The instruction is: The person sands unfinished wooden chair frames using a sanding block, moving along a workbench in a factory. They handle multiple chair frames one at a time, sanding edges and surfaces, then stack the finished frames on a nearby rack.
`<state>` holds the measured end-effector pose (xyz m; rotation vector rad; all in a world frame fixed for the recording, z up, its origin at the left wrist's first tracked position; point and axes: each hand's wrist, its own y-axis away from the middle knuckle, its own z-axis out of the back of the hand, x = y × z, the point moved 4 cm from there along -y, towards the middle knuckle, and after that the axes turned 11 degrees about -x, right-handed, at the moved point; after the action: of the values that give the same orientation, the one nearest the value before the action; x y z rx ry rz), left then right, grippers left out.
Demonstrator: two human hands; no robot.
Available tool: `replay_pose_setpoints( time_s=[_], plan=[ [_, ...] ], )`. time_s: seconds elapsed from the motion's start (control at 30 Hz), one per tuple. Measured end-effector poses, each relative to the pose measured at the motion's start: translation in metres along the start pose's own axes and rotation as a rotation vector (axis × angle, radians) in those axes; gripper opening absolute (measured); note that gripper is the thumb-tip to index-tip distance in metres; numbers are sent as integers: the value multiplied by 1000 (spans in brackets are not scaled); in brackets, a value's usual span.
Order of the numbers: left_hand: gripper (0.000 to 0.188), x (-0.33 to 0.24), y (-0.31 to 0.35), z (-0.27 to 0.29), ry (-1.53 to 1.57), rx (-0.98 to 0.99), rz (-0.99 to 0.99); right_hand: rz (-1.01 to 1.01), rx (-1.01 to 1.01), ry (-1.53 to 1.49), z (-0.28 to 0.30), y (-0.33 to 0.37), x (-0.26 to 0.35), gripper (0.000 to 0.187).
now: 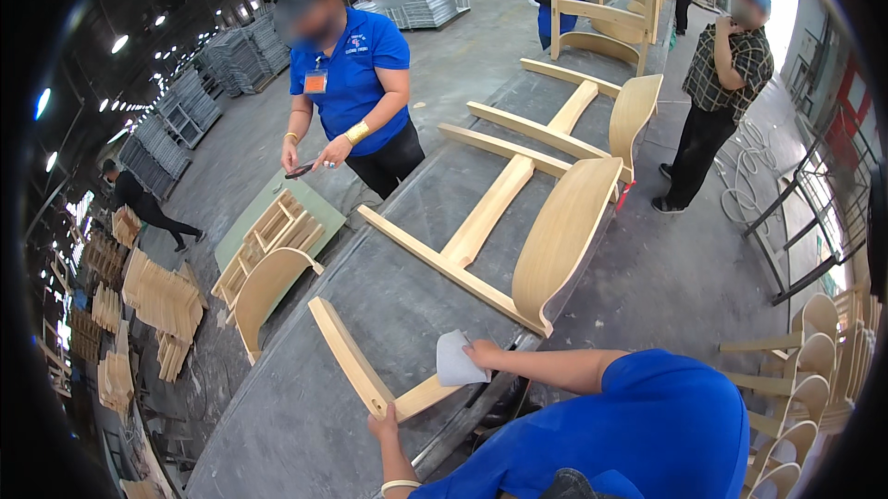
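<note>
A light wooden chair-frame piece (350,351) lies at the near end of the grey table, its two bars meeting in a corner. My left hand (384,422) is closed on that corner, fingers against the wood. In my right hand (483,354) is a curved light-grey sheet (457,360), pinched at its right edge. The sheet hangs over the frame's shorter bar (425,394) and hides part of it; I cannot tell whether it is pressed to the wood. Just beyond lies a chair-back frame with a wide curved panel (566,235).
More chair-back frames (564,120) line the long grey table (277,406). Left of it, a green board (322,212) holds wooden parts. Across the table stands a person in a blue shirt (356,64); another in a checked shirt (726,73) is at the right. Curved wooden parts (805,397) stand behind me.
</note>
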<state>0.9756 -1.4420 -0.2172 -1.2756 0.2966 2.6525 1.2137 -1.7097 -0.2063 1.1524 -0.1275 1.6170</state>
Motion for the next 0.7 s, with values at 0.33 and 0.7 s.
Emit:
replay_pose_setpoints(
  time_s=[0.33, 0.7],
  plan=[
    [44, -11, 7, 10, -127, -48, 1, 46, 30, 22, -10, -4, -3, 55],
    [50, -9, 8, 8, -152, -33, -41, 108, -30, 57, 8, 5, 1, 54]
  ],
)
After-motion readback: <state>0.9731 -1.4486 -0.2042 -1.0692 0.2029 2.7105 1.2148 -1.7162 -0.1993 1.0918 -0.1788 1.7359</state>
